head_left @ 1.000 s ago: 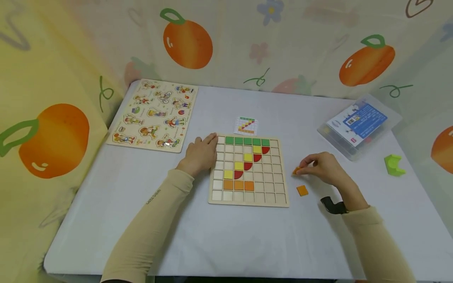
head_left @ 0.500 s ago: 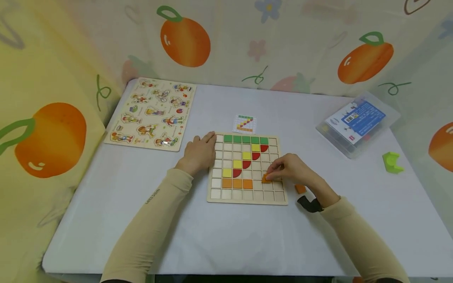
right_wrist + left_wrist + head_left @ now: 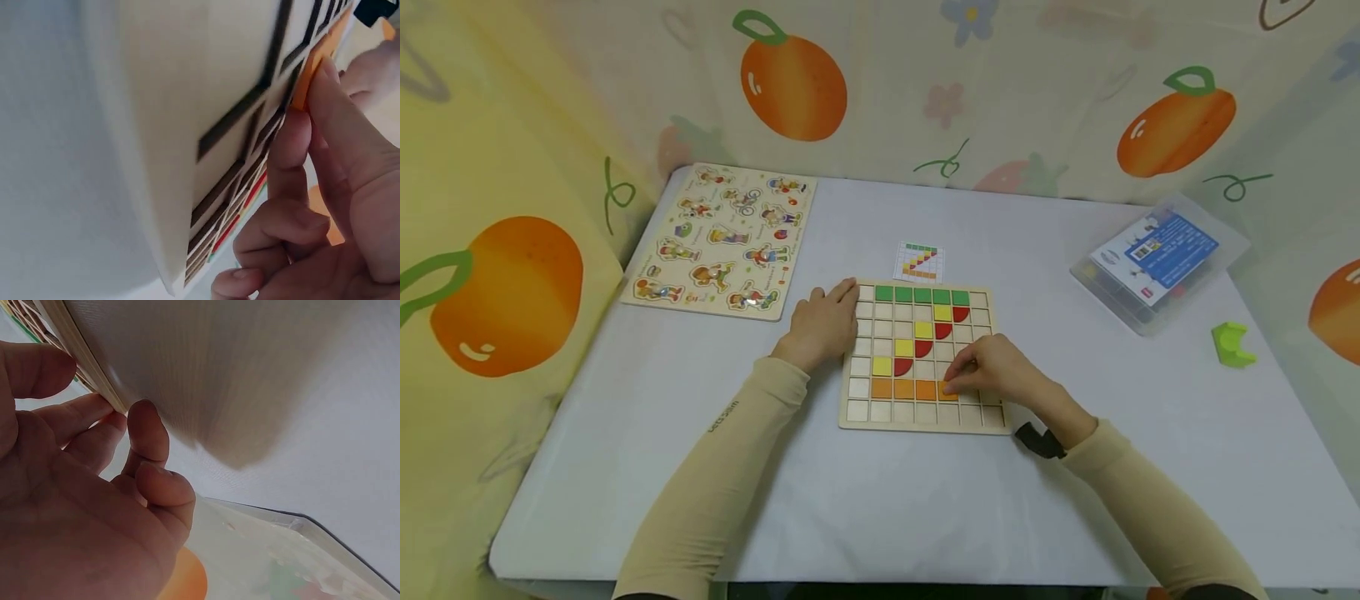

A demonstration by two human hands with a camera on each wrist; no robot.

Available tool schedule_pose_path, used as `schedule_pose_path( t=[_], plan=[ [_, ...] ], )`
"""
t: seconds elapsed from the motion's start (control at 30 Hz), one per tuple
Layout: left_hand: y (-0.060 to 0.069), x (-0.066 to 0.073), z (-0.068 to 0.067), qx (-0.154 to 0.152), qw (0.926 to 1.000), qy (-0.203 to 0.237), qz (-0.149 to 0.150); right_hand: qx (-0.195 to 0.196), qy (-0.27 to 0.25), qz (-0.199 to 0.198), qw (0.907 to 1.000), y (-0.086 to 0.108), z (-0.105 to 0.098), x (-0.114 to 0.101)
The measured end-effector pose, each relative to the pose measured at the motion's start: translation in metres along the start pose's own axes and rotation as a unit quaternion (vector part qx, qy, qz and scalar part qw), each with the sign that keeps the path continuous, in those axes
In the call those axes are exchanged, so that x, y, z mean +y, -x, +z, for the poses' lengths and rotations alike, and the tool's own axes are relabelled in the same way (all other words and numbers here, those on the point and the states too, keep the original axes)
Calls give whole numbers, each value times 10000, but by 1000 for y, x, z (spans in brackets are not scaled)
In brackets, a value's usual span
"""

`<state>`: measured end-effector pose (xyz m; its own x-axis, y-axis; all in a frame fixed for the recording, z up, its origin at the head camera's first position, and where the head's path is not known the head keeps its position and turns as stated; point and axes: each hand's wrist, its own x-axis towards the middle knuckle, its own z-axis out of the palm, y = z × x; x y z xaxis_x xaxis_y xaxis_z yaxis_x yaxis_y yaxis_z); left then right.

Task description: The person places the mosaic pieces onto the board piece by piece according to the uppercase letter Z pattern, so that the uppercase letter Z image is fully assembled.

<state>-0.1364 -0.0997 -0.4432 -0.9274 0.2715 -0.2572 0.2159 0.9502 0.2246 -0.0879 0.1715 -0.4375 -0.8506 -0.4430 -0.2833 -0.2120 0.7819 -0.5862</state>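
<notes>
A wooden grid board [image 3: 881, 412] lies on the table before me. Green squares [image 3: 922, 295] line its top row, and yellow squares [image 3: 904, 348] paired with red quarter-circles [image 3: 922, 349] run diagonally below. My right hand [image 3: 1003, 367] pinches an orange square tile [image 3: 306, 78] between thumb and finger, in the cell right of three orange tiles [image 3: 904, 389]. At the board's left edge, my left hand [image 3: 822, 329] rests its fingertips; its wrist view shows two fingers bent off the board. The other loose orange tile is hidden by my right hand.
A small pattern card [image 3: 919, 262] lies just behind the board. Farther left is a picture puzzle board [image 3: 718, 250]. At the right sit a clear plastic box [image 3: 1157, 262] with a blue-and-white label and a light green notched piece [image 3: 1231, 344].
My right hand has carried an orange tile leftward from the table beside the board into the orange row. The left hand has kept its place at the board's edge.
</notes>
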Motion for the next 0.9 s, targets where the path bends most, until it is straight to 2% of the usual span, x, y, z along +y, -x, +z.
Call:
schedule_pose_path(
  t=[0.13, 0.27, 0.5, 0.6, 0.8, 0.9],
  plan=[
    [0, 0, 0, 22, 10000, 29, -24, 154, 395, -103, 9990, 3, 1, -3],
    [-1, -1, 0, -4, 10000, 26, -18, 191, 494, -264, 9983, 7, -2, -3],
    [-1, -1, 0, -44, 10000, 23, -32, 889, 962, -151, 9913, 21, -15, 15],
    [-1, -1, 0, -37, 10000, 22, -31, 1022, 1090, -96, 9887, 28, -21, 25],
    [-2, -1, 0, -49, 10000, 67, -8, 967, 992, 228, 9901, 44, -34, 47],
    [-2, 0, 0, -57, 9999, 84, -7, 773, 905, 340, 9923, 52, -43, 57]
  ],
)
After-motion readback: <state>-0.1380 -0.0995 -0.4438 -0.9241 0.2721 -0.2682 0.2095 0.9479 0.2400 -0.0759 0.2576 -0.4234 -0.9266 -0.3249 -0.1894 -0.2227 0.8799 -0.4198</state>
